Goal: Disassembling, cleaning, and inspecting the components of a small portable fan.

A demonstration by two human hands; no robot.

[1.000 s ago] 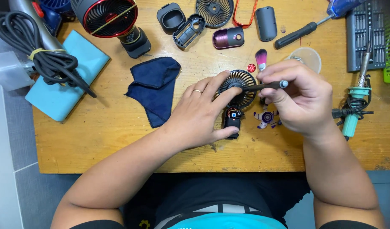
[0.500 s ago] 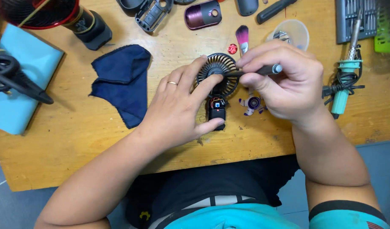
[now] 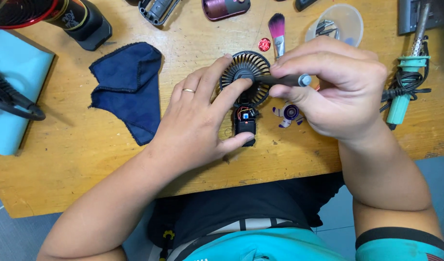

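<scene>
Fingers of the left hand [image 3: 198, 128] pin a small black fan [image 3: 245, 84] on the wooden table [image 3: 86, 164]; at three o'clock, the right hand [image 3: 333, 92] pinches a dark screwdriver [image 3: 282, 80], tip seemingly at the hub.

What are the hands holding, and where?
Right hand holds a screwdriver by its handle. Left hand steadies the small black fan at its grille and base.

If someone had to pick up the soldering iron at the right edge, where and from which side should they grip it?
Probably the green handle of the soldering iron, from above or the open right side. It lies flat, metal tip toward the table's far edge, and its black cord bunches on the handle's left and upper part, so grip the lower half.
</scene>
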